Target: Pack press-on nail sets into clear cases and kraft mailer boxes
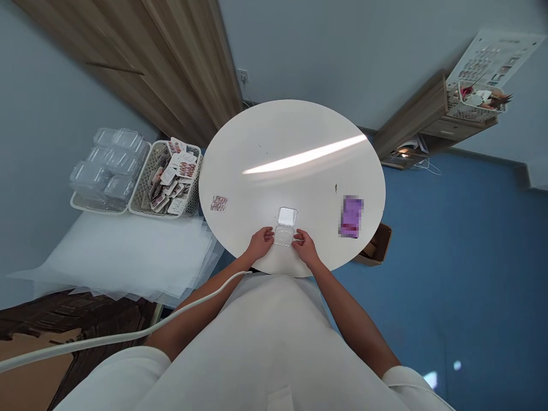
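Note:
A small clear plastic clamshell box (283, 236) lies opened on the white round table (291, 128), near its front edge. Its lid (287, 216) is tipped back away from me, with a bright white area inside. My left hand (260, 244) has its bent fingers at the box's left side. On the right side, my right hand (305, 248) holds the box's edge with curled fingers. Nothing can be made out inside the box's lower half. A small printed card (219, 204) with a reddish pattern lies farther left on the table.
A blurred purple object (351, 217) lies on the table's right. At the left stand a basket of printed cards (173, 181) and a basket of clear boxes (112, 165), behind translucent sheets (128, 251). A cardboard box (377, 245) stands on the floor at right.

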{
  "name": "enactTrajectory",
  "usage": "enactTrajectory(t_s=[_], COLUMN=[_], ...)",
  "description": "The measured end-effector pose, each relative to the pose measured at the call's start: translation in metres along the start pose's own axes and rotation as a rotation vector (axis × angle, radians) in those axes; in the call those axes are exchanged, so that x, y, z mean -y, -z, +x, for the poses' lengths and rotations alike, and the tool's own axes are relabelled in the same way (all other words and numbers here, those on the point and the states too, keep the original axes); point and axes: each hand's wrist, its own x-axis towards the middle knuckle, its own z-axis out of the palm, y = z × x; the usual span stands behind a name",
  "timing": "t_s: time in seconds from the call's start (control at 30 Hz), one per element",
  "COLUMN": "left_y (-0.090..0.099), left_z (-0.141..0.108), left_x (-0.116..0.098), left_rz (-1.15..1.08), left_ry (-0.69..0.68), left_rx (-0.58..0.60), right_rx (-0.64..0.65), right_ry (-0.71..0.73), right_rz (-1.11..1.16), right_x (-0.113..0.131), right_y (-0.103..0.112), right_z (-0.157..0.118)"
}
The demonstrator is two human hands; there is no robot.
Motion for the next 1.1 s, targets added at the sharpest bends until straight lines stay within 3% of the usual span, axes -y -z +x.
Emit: enactTrajectory(t_s=[0.27, 0.37, 0.47, 0.57, 0.73, 0.9, 1.1], left_y=[0.016, 0.037, 0.07, 0.11, 0.176, 0.212, 0.221], left_z=[-0.003, -0.005, -0.005, -0.002, 0.014, 0.042, 0.07], left_x=[-0.001, 0.001, 0.004, 0.009, 0.014, 0.006, 0.007], left_rz=[0.008, 0.034, 0.103, 0.214, 0.485, 0.705, 0.789], left_ry=[-0.002, -0.019, -0.05, -0.073, -0.099, -0.054, -0.056], left_rx=[0.107, 0.145, 0.08, -0.059, -0.258, -0.104, 0.006], right_rx=[-0.117, -0.278, -0.369, -0.288, 0.028, 0.151, 0.133], right_ry=[0.041, 0.127, 0.255, 0.344, 0.401, 0.372, 0.355], right_rz=[-0.063, -0.118, -0.151, -0.187, -0.345, -0.56, -0.71], right_x=[0.0, 0.007, 0.022, 0.04, 0.067, 0.083, 0.091], right_y=[-0.003, -0.008, -0.02, -0.042, -0.097, -0.151, -0.198], right_z=[-0.006, -0.013, -0.019, -0.018, 0.003, 0.036, 0.061])
